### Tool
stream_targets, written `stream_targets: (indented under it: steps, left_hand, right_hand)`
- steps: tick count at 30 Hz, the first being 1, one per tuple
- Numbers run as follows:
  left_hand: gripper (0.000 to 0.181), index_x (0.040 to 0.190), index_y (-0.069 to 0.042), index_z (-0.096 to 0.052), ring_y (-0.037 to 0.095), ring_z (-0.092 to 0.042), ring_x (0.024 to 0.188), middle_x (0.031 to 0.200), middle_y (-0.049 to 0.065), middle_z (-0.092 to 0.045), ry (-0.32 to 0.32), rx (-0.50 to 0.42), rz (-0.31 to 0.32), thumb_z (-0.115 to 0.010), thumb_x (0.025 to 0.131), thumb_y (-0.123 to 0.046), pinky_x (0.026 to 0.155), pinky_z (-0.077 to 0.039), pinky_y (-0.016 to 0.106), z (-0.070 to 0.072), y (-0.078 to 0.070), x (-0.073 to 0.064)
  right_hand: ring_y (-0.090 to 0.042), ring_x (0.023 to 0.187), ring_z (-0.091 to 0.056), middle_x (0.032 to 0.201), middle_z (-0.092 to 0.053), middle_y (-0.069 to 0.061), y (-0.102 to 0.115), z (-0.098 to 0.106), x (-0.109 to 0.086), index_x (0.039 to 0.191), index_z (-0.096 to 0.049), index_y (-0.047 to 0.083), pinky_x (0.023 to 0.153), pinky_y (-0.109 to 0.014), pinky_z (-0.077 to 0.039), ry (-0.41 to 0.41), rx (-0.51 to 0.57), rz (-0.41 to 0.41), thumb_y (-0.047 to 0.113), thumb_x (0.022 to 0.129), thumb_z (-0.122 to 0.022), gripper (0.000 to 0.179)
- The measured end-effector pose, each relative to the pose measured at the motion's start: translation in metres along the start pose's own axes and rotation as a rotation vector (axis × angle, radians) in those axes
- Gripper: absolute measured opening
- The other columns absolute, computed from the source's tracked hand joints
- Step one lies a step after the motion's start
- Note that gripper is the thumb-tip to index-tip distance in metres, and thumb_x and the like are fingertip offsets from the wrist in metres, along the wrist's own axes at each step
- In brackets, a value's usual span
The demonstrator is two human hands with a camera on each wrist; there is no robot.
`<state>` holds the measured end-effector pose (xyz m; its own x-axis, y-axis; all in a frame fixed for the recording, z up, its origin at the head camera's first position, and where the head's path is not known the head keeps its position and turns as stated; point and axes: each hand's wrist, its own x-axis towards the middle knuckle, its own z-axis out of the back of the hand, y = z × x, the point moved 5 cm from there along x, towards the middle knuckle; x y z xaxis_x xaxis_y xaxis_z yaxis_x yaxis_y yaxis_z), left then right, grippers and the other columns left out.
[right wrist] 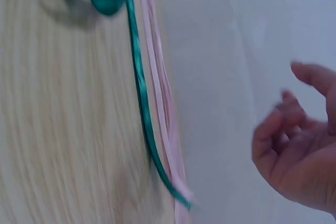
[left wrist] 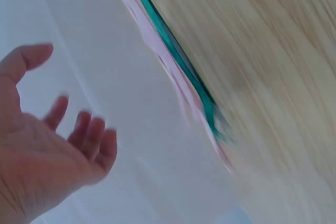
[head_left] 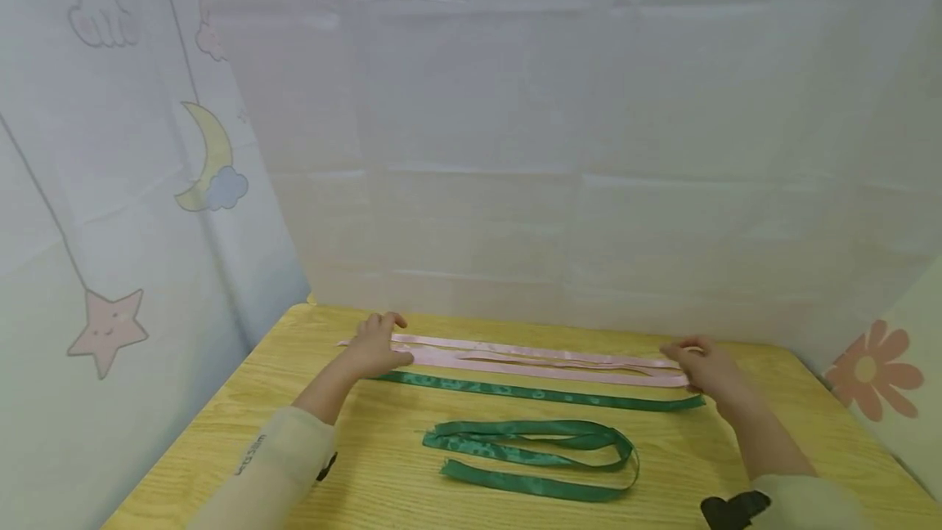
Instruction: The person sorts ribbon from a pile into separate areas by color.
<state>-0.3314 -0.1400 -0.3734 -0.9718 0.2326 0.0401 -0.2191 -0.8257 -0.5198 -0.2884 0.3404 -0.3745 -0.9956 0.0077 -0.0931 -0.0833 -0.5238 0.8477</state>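
Observation:
Pink ribbon point(head_left: 500, 365) lies in several long strands across the far part of the table. Just in front of it runs a straight strip of green ribbon point(head_left: 537, 394). Nearer still, a second green ribbon point(head_left: 530, 486) is laid in flat loops. My left hand point(head_left: 374, 347) is over the left end of the pink ribbon; the left wrist view shows its fingers loosely bent and holding nothing. At the pink ribbon's right end is my right hand point(head_left: 710, 373). Its fingers point(right wrist: 266, 139) curl loosely with nothing between them in the right wrist view.
The yellow wood-grain table point(head_left: 353, 464) ends at a pale hanging sheet point(head_left: 486, 227) just behind the pink ribbon. On the left, another sheet printed with a star point(head_left: 108, 330) and a moon hangs beside the table. A printed flower point(head_left: 874, 370) is at the right.

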Motion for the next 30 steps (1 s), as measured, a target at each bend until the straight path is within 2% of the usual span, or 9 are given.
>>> stream_targets:
  steps: [2,4,6,8,10,14,22,26,30]
  left_hand:
    - [0.037,0.116,-0.008,-0.052,0.030,-0.046,0.100,0.112,0.014,-0.048,0.134,-0.011,-0.089,-0.066,0.086,-0.026,0.077,-0.042,0.046,-0.017,-0.019,-0.004]
    - [0.027,0.108,-0.010,-0.057,0.025,-0.052,0.092,0.103,0.008,-0.054,0.258,-0.019,-0.142,-0.066,0.087,-0.024,0.073,-0.044,0.041,-0.033,-0.034,-0.009]
    - [0.021,0.103,-0.010,-0.061,0.020,-0.056,0.084,0.096,0.003,-0.058,0.336,0.001,-0.164,-0.066,0.087,-0.024,0.070,-0.046,0.037,-0.048,-0.043,-0.013]
    - [0.018,0.099,-0.013,-0.063,0.016,-0.056,0.079,0.090,-0.001,-0.058,0.376,0.049,-0.155,-0.066,0.087,-0.027,0.068,-0.047,0.035,-0.061,-0.048,-0.017]
    - [0.017,0.096,-0.016,-0.064,0.013,-0.055,0.076,0.087,-0.005,-0.058,0.389,0.096,-0.131,-0.068,0.086,-0.029,0.067,-0.047,0.033,-0.070,-0.050,-0.020]
    - [0.014,0.089,-0.019,-0.062,0.010,-0.053,0.068,0.080,-0.007,-0.055,0.394,0.135,-0.089,-0.071,0.082,-0.028,0.061,-0.045,0.031,-0.081,-0.049,-0.023]
    - [0.014,0.075,-0.017,-0.059,0.008,-0.048,0.064,0.072,-0.008,-0.053,0.410,0.136,-0.146,-0.071,0.083,-0.017,0.058,-0.043,0.027,-0.078,-0.055,-0.031]
    - [0.017,0.073,-0.017,-0.058,0.008,-0.045,0.062,0.070,-0.007,-0.053,0.446,0.117,-0.178,-0.071,0.082,-0.015,0.057,-0.040,0.026,-0.078,-0.055,-0.033]
    - [0.018,0.074,-0.016,-0.056,0.008,-0.044,0.063,0.071,-0.006,-0.052,0.492,0.084,-0.197,-0.072,0.081,-0.014,0.056,-0.039,0.026,-0.073,-0.052,-0.032]
  right_hand:
    - [-0.015,0.060,-0.040,0.080,-0.046,-0.006,0.012,-0.025,0.000,0.126,-0.040,-0.005,0.062,-0.035,-0.044,0.150,-0.030,0.062,0.042,0.093,-0.053,0.059]
    - [-0.017,0.062,-0.043,0.080,-0.050,-0.007,0.019,-0.049,-0.002,0.121,-0.048,-0.005,0.059,-0.036,-0.042,0.301,-0.053,0.127,0.034,0.093,-0.056,0.048]
    - [-0.019,0.069,-0.047,0.084,-0.054,-0.008,0.023,-0.069,-0.005,0.116,-0.053,-0.004,0.058,-0.036,-0.041,0.413,-0.093,0.189,0.028,0.092,-0.059,0.040]
    - [-0.018,0.066,-0.046,0.078,-0.054,-0.007,0.024,-0.083,-0.007,0.112,-0.056,-0.002,0.057,-0.033,-0.040,0.471,-0.130,0.240,0.025,0.090,-0.062,0.035]
    - [-0.015,0.062,-0.042,0.073,-0.050,-0.003,0.025,-0.092,-0.007,0.108,-0.058,-0.002,0.055,-0.030,-0.037,0.475,-0.174,0.277,0.023,0.088,-0.064,0.032]
    - [-0.012,0.057,-0.035,0.066,-0.041,-0.001,0.024,-0.099,-0.008,0.104,-0.060,-0.002,0.052,-0.026,-0.031,0.468,-0.205,0.283,0.019,0.086,-0.067,0.029]
    - [-0.019,0.069,-0.047,0.076,-0.054,-0.004,0.017,-0.100,-0.009,0.094,-0.062,0.001,0.059,-0.033,-0.040,0.476,-0.232,0.242,0.019,0.082,-0.071,0.023]
    - [-0.019,0.077,-0.053,0.083,-0.060,-0.004,0.013,-0.102,-0.010,0.093,-0.063,-0.001,0.067,-0.035,-0.045,0.515,-0.224,0.236,0.015,0.081,-0.071,0.021]
    - [-0.017,0.077,-0.054,0.084,-0.062,-0.004,0.014,-0.104,-0.012,0.091,-0.065,-0.003,0.067,-0.034,-0.047,0.554,-0.215,0.254,0.012,0.083,-0.069,0.017]
